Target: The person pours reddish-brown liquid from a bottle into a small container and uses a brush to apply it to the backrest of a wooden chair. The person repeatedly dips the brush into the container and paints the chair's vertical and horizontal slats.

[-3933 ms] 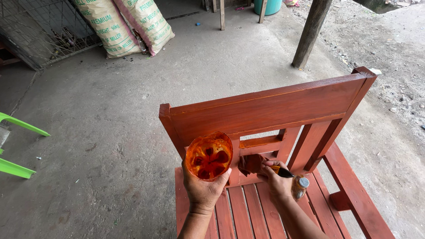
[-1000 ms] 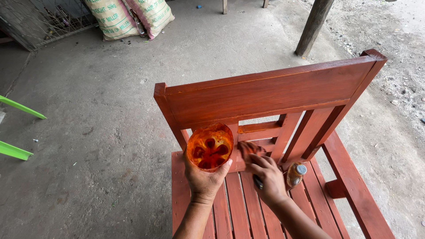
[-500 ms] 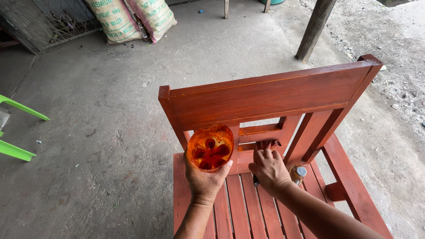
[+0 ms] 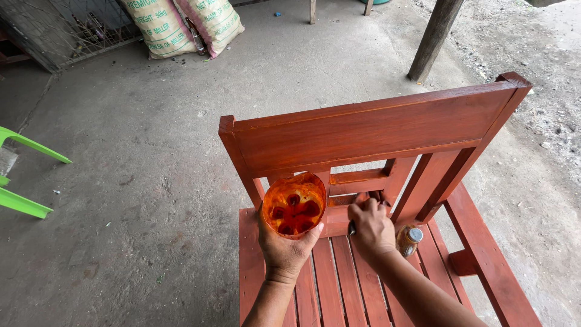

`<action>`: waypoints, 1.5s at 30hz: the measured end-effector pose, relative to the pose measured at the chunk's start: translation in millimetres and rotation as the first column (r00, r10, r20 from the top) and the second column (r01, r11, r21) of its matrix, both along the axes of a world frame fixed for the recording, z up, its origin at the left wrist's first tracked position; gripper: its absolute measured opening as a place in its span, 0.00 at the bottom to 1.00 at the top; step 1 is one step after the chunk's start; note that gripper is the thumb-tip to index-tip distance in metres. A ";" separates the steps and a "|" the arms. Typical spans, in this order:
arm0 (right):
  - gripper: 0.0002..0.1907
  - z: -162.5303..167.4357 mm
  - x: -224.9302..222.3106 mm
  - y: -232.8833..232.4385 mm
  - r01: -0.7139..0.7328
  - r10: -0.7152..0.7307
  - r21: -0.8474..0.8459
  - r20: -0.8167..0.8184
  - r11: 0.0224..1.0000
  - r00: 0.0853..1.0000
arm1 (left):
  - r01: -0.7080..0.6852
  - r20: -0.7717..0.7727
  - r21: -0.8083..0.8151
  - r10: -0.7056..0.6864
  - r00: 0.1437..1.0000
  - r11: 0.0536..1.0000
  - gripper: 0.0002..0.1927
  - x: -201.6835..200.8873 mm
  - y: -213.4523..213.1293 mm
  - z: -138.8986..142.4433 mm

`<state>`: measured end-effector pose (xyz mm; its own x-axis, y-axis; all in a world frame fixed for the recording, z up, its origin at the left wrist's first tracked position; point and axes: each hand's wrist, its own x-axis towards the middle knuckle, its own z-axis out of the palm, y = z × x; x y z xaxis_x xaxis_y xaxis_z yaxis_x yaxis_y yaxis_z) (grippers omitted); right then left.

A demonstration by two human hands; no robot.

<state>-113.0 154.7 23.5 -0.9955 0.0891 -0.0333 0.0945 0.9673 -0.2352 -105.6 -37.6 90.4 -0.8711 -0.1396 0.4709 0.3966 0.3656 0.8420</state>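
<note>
The left hand grips a cut-off plastic cup from below, its fingers wrapped round the wall, and holds it tilted toward the camera just in front of the chair's lower back rail; a shallow pool of red-brown stain lies in its lobed bottom. The right hand is closed in a fist round a brush, of which only a dark bit of handle shows below the knuckles, with the tip hidden up against the back slats. A small jar with a metal cap stands on the seat slats just beside the right wrist. The likeliest trouble is the cup: tilted as it is, a little more lean would probably let stain run over the rim onto the seat or the concrete floor. The right forearm passes close to the jar, so a sideways stroke could knock it over. A loaded brush worked between the slats may also drip onto the boards below.
</note>
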 end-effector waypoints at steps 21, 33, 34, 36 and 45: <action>0.14 42.0 -10.7 4.3 0.019 -0.017 -0.016 0.116 1.000 0.993 | 0.015 0.079 0.017 -0.016 0.997 1.000 0.47 0.4 -4.0 -1.0; 0.03 -8.4 13.5 21.3 0.076 -0.324 -0.553 -0.365 0.829 0.873 | -0.041 0.099 0.066 0.034 0.995 0.997 0.46 11.8 -7.6 -10.8; 0.03 -13.5 13.5 15.6 0.046 -0.303 -0.554 -0.381 0.831 0.874 | -0.042 0.113 0.076 0.034 0.993 0.996 0.47 13.1 -7.7 -12.4; 0.03 -22.9 13.2 12.2 0.075 -0.323 -0.659 -0.263 0.749 0.909 | -0.063 0.080 0.046 0.059 0.995 0.997 0.48 16.1 -5.1 -16.4; 0.05 -51.9 -1.5 30.0 0.098 -0.298 -0.738 0.386 -0.667 0.873 | -0.062 0.089 0.085 0.055 0.995 0.994 0.47 26.0 4.5 -28.0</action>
